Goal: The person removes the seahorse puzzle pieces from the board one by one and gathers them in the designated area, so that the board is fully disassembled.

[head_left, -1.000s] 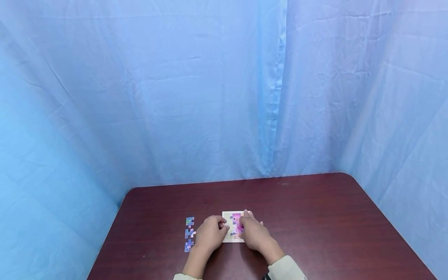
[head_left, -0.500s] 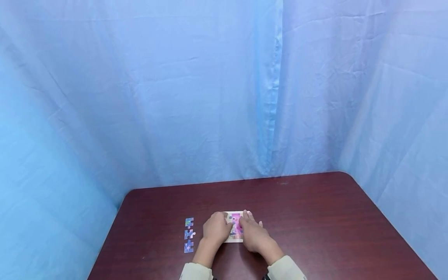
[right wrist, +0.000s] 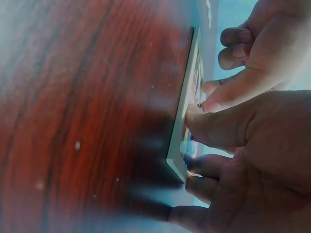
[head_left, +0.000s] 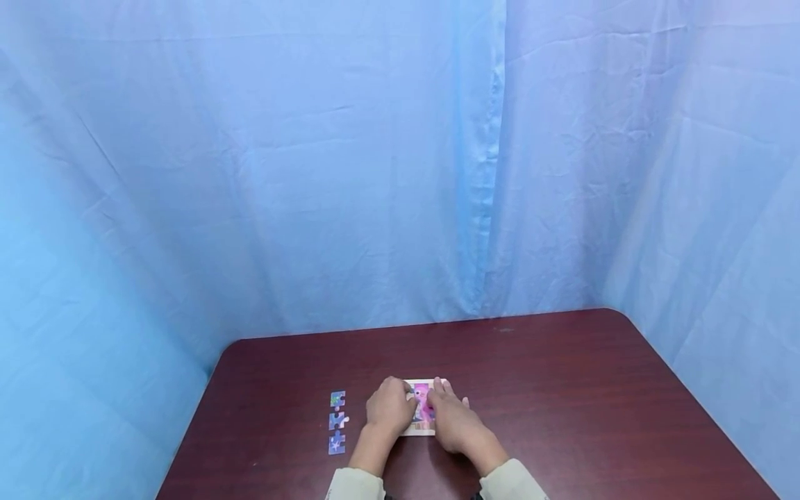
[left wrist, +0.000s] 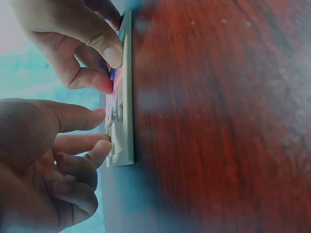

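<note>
A small jigsaw puzzle with a pink picture lies in a pale, shallow frame on the table. My left hand is over the frame's left side; in the left wrist view its thumb and index finger touch the puzzle while the other fingers bend inward. Across the frame's right side rests my right hand. Its thumb presses on the puzzle, and its other fingers spread over the frame's right edge. The hands cover both sides of the puzzle, so the parts under them are hidden.
Left of the frame, loose jigsaw pieces stand in a column on the dark red wooden table: a top piece, a middle piece and a bottom piece. Blue curtains hang behind the table and at its sides.
My left hand has moved right, from the frame's left edge onto the puzzle, nearer the right hand. The right hand stays on the frame. The loose pieces have not moved on the table.
</note>
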Action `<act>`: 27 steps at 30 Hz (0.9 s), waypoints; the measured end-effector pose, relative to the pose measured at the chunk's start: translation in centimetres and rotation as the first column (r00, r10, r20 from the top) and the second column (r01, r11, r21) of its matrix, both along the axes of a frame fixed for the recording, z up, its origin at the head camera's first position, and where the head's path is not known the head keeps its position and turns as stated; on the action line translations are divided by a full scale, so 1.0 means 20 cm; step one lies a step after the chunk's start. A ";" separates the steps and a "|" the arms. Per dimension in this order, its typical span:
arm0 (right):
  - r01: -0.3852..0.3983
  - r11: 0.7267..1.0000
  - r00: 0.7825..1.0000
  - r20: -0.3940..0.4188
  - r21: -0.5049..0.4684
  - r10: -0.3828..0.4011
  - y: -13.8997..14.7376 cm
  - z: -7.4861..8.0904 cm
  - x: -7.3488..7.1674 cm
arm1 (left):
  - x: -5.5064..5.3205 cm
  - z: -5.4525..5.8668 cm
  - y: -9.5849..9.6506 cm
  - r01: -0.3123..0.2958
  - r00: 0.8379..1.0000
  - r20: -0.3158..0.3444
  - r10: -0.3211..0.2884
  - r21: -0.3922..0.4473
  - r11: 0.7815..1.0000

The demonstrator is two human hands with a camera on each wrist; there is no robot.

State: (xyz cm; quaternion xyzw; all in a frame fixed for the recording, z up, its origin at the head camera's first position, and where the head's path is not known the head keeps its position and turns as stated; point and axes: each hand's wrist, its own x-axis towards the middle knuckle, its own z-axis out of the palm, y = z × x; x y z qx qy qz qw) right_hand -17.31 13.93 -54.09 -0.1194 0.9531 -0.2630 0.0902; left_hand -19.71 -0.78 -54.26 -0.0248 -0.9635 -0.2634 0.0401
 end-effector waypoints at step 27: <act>0.002 1.000 1.000 -0.009 0.027 -0.002 0.00 0.02 0.00 | -0.07 0.06 0.01 -0.034 0.999 0.036 0.028 0.181 0.983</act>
